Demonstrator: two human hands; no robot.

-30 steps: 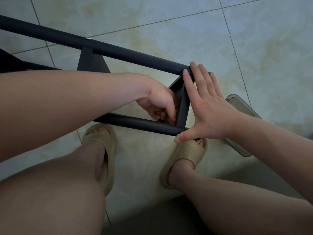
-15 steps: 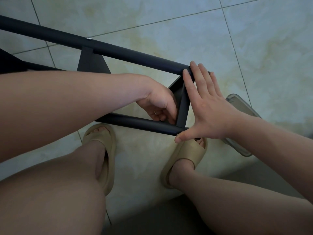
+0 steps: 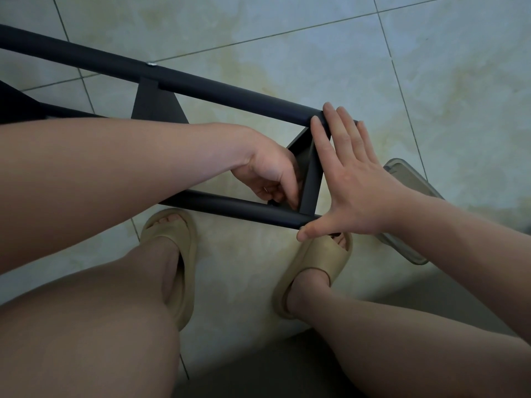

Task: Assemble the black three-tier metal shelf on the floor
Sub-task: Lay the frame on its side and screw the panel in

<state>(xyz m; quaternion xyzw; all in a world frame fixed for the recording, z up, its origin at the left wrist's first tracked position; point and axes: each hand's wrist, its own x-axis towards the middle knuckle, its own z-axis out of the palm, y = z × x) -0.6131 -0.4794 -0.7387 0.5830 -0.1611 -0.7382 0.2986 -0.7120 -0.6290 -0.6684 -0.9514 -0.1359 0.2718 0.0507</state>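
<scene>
The black shelf frame lies on its side on the tiled floor. Its far tube (image 3: pixel 230 87) and near tube (image 3: pixel 230 206) run from the left to an end shelf panel (image 3: pixel 311 179). A second panel (image 3: pixel 155 107) sits further left, partly hidden by my left forearm. My left hand (image 3: pixel 270 173) is curled inside the frame and pinches a small dark fastener (image 3: pixel 271 201) where the near tube meets the end panel. My right hand (image 3: pixel 353 179) lies flat against the frame's end, with its fingertips on the far tube and its thumb on the near tube.
A clear plastic container (image 3: pixel 408 248) lies on the floor just right of the frame, partly under my right hand. My feet in beige slippers (image 3: pixel 184 254) (image 3: pixel 324 262) stand close below the near tube. Pale tiles stretch beyond the frame.
My left hand's fingers shifted slightly at the joint of the near tube and end panel. My right hand and the frame stayed still.
</scene>
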